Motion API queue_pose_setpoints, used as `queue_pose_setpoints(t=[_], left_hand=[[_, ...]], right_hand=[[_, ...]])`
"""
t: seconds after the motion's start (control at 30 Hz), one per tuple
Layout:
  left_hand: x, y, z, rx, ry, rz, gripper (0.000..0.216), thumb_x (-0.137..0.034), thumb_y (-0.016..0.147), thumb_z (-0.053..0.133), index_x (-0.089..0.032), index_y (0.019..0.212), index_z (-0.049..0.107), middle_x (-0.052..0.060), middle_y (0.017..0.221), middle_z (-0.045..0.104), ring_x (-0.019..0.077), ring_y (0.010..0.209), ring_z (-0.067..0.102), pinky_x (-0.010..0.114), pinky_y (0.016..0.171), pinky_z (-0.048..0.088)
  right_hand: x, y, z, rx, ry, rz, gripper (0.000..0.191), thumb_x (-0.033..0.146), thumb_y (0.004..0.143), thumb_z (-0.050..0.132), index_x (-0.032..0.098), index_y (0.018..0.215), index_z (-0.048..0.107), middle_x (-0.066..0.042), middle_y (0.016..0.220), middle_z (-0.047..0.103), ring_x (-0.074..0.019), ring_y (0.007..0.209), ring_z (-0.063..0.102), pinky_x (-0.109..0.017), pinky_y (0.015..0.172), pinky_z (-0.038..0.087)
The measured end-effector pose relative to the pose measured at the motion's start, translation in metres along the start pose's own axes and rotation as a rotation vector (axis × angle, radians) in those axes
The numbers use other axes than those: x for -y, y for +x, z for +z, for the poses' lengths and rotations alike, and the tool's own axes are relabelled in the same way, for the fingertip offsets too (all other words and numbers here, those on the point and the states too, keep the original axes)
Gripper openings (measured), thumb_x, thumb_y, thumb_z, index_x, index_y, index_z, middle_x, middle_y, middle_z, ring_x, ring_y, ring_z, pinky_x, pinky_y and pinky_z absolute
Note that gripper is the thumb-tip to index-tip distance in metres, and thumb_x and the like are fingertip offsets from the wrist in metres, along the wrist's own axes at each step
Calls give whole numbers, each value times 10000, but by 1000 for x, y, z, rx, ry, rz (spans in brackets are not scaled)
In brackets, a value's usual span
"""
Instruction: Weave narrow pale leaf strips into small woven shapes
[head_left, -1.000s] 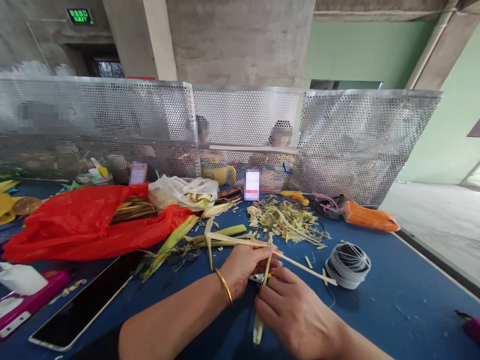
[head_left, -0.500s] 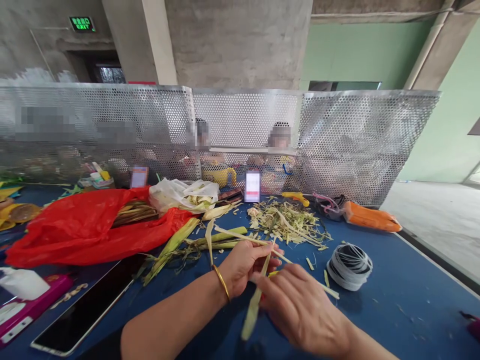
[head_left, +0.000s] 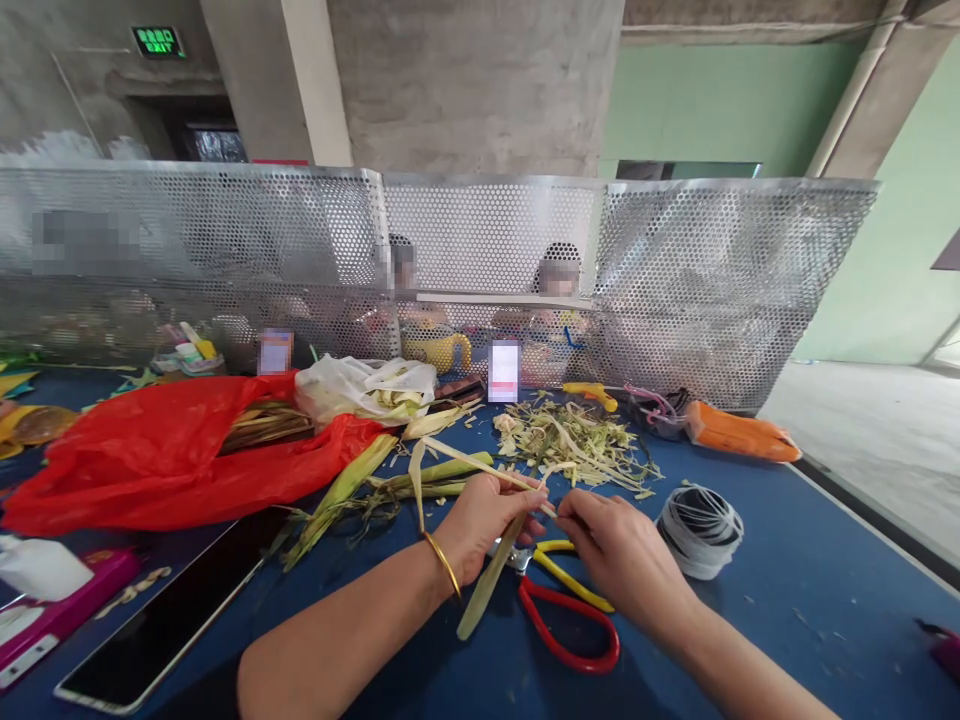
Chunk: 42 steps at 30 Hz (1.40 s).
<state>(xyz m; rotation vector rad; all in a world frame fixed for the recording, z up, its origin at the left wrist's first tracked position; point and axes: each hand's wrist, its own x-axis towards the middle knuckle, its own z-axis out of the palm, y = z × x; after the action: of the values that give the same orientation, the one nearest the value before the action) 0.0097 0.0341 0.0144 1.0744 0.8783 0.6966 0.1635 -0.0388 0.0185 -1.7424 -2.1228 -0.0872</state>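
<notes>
My left hand (head_left: 480, 525), with a gold bangle at the wrist, pinches pale corn husk strips where they cross. One long narrow husk strip (head_left: 469, 458) runs from a bend at the upper left through these fingers toward my right hand (head_left: 622, 550). My right hand is closed on that strip just right of the crossing. A wider, greenish husk strip (head_left: 487, 587) slants down toward me from the left hand. Beneath it, scissors (head_left: 519, 560) with one red and one yellow handle lie on the blue table; their blades are partly hidden by the husk and left hand.
Husk scraps (head_left: 577, 445) are heaped ahead, beside a propped phone (head_left: 504, 370). A white string roll (head_left: 701, 530) stands right. Left lie a red plastic bag (head_left: 150, 450), green stalks (head_left: 341, 495) and a black phone (head_left: 180, 615). A perforated metal screen (head_left: 487, 230) rises behind.
My right hand has moved up and right, from the wide husk strip to the narrow one, uncovering the scissors. The wide strip's lower end has swung left. My left hand keeps its pinch.
</notes>
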Motion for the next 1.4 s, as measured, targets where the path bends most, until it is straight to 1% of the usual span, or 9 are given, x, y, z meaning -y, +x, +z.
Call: queue_pose_setpoints(t=[0.17,0.3,0.43,0.57,0.7,0.8,0.87,1.1,1.4], left_hand=[[-4,-2,2,18,66,-34,63,-149,785,631,-100,816,656,36,636,667,84,452,565,173,422,419],[-4,-1,2,8,13,-48,50,-116,770,631,-89,788,668,33,626,657,76,428,546,172,407,403],[-7,-2,-3,66,-75,-95,162,-229,804,632,-79,828,690,75,723,693,95,521,605,180,469,448],[-9,-4,-4,97,-94,-132,269,-320,855,570,-80,863,693,98,778,706,96,541,613,181,486,460],[-2,-5,1,137,-34,-110,232,-304,803,634,-82,833,694,89,764,699,93,533,611,172,475,454],[4,-6,4,170,-7,-114,216,-295,751,683,-88,814,694,67,717,683,90,510,596,172,456,446],[7,-7,5,196,13,-114,214,-297,732,693,-98,811,694,52,682,672,93,504,592,174,454,444],[7,-6,5,204,52,-125,162,-266,709,682,-106,725,675,41,617,655,91,484,574,185,470,448],[6,-8,5,204,33,-138,216,-309,734,667,-96,763,690,60,680,670,106,522,595,210,508,461]], right_hand=[[-8,2,-4,-48,-132,-68,211,132,906,404,199,759,539,-12,678,617,-156,614,528,-274,622,295],[-12,4,-8,-19,-28,17,198,161,894,405,208,762,544,-8,677,609,-162,643,531,-263,597,289],[-15,6,-8,54,218,174,164,247,861,462,219,731,557,20,643,596,-141,594,501,-243,544,284],[-21,10,-1,122,478,236,266,360,852,482,203,669,595,18,607,572,-138,593,487,-242,547,319],[-17,12,7,111,890,291,364,514,801,546,176,702,639,6,666,595,-148,666,515,-254,623,376],[-10,12,12,89,1185,426,395,556,722,640,163,687,633,3,653,604,-141,643,522,-261,632,384],[-7,10,14,61,1286,505,401,550,678,688,160,629,612,5,605,585,-129,594,499,-263,611,375],[-9,8,25,-149,1188,559,369,487,675,689,170,546,552,10,556,550,-124,581,452,-276,619,353],[-11,10,29,-149,1193,572,408,537,666,688,172,547,548,5,566,554,-133,577,469,-283,605,354]])
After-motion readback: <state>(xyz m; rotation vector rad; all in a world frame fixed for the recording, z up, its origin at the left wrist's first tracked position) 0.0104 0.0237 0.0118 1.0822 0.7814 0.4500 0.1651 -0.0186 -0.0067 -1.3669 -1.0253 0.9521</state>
